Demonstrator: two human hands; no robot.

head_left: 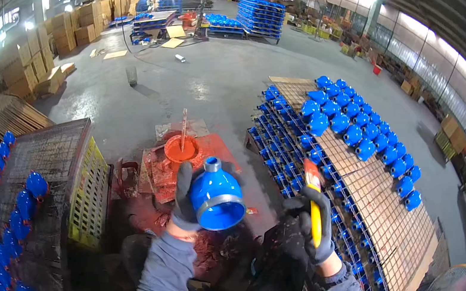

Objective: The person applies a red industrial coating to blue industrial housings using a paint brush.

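My left hand (pixel 183 198), in a dark glove, is closed round a glossy blue bell-shaped housing (pixel 215 187). The housing has a short neck at the top and a bare metal band round its wide open mouth, which tilts toward me. My right hand (pixel 316 217), also gloved, grips a paintbrush (pixel 315 208) with a yellow handle; its bristles point up and are red. Beyond the housing, a red paint bucket (pixel 181 148) with a stick standing in it rests on a red-splattered stand (pixel 156 175).
Rows of blue housings (pixel 354 137) sit on a wire-mesh rack (pixel 360 192) at my right, with more on tiers below. At my left, a dark mesh-topped table (pixel 49 167) carries more housings (pixel 26 204). Cardboard boxes (pixel 63 35) and blue stacks (pixel 259 16) stand farther off.
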